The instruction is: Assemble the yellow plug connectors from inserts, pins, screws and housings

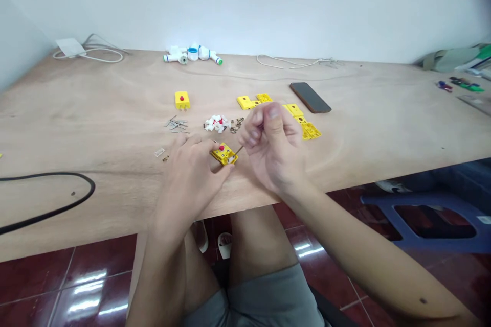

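On the wooden table (368,117), the left hand (192,164) and curled right hand (275,149) respectively pinched a near-side yellow casing (224,153) and a thin rod (238,151) angled into it, seemingly mid-fitting, the next move calling for steady aim.

Just left of the frame's centre you have a small yellow housing (226,156) lying aslant, its round red button (222,148) facing up. Toward its lower right end you can see a whitish piece (230,160). Your thin brownish rod (239,150) slants down-left to that end; its tip is too small to make out.
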The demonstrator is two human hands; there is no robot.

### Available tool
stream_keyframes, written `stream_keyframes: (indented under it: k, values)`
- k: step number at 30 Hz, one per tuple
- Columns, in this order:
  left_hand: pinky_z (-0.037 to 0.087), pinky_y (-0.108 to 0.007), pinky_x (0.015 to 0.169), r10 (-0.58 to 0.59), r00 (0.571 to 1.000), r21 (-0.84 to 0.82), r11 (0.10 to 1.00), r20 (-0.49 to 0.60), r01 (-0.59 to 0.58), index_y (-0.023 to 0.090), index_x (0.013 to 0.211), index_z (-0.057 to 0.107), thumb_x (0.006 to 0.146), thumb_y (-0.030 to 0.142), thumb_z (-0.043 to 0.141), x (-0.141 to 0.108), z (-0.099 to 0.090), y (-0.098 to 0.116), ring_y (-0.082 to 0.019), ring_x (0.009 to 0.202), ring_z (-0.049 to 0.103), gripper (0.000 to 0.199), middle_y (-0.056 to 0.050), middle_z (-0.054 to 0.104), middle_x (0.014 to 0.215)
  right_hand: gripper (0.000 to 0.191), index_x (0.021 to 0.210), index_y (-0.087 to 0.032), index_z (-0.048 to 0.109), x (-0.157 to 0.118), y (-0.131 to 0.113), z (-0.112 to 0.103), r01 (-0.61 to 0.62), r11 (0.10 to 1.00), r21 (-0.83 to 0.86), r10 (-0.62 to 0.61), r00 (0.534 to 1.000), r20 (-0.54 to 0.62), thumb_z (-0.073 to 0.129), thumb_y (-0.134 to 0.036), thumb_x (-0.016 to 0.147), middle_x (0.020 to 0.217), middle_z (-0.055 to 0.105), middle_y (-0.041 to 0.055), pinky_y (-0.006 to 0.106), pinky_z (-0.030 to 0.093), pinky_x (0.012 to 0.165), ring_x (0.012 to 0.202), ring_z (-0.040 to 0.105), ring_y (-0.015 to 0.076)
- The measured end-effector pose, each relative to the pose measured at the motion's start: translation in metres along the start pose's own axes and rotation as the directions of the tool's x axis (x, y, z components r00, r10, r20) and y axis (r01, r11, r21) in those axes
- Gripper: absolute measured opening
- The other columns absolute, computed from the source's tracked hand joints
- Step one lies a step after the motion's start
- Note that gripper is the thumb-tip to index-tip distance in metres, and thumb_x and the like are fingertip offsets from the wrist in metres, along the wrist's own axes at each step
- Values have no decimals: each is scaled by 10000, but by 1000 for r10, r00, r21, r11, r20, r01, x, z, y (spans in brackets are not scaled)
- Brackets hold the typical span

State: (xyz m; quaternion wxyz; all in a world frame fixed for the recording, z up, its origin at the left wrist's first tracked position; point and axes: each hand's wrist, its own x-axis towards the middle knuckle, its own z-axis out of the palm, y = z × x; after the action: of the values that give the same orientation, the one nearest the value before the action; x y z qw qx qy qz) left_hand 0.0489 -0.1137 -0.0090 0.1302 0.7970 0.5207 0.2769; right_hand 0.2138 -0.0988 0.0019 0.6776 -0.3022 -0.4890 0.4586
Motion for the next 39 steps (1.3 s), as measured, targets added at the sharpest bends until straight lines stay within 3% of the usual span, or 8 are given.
stream_keyframes:
  k: [2,5,9,11,15,19,23,39]
  values:
    - [583,-558,1038,-4,1000,-12,1000,-2,4,253,950,805,914,245,864,0,0,0,-364,1096,702,70,-67,798,1020,436,974,-251,708,6,-6,-5,-105,994,5,102,982,159,730,-680,1048,761,415,-32,297,415,590,665,382,143]
    - [589,-570,1054,2,1000,-30,1000,6,-2,249,985,806,911,234,861,1,-1,-1,-371,1124,720,94,-67,801,1039,437,1220,-228,751,25,-15,-14,-261,965,-3,239,879,412,672,-641,1101,750,397,-46,280,425,609,678,397,138]
    - [568,-594,1114,25,999,-37,999,24,-24,240,1025,795,913,208,843,1,-3,0,-384,1196,727,126,-76,820,1090,409,1184,-187,758,43,-12,-20,-270,962,-37,239,768,594,697,-584,1111,756,436,-47,258,429,620,691,420,120]
    - [564,-595,1111,17,1000,-7,1000,23,-17,234,1006,789,895,196,847,1,-3,2,-394,1195,720,130,-80,821,1063,414,1131,-192,751,43,-5,-19,-217,975,-40,200,792,577,666,-596,1127,727,444,-53,251,418,605,665,426,113]
    - [572,-580,1072,-18,1000,32,999,18,17,230,984,796,874,220,864,2,-3,4,-396,1161,708,130,-87,813,1056,363,1064,-226,711,32,-2,-15,-108,993,-40,115,919,376,678,-583,1122,678,424,-65,250,366,553,607,409,113]
    - [583,-546,1031,-33,999,10,999,18,33,237,974,807,890,263,869,2,-3,4,-371,1114,713,108,-76,798,1029,369,952,-244,653,28,-19,-12,-58,998,13,53,971,232,760,-579,1066,642,332,-82,256,320,528,564,299,113]
    - [577,-552,1045,-39,999,6,999,13,39,236,959,798,903,255,859,1,-3,4,-371,1140,708,85,-73,807,1057,303,936,-235,648,30,-25,-6,-52,995,81,29,966,256,722,-476,1104,649,340,-73,257,313,549,578,298,113]
    - [585,-585,1072,-16,1000,-12,1000,14,16,256,961,768,899,250,848,1,-2,2,-381,1160,716,101,-67,820,1046,374,979,-249,646,29,-2,-5,-109,994,19,96,937,335,702,-599,1099,668,352,-77,265,366,524,573,374,117]
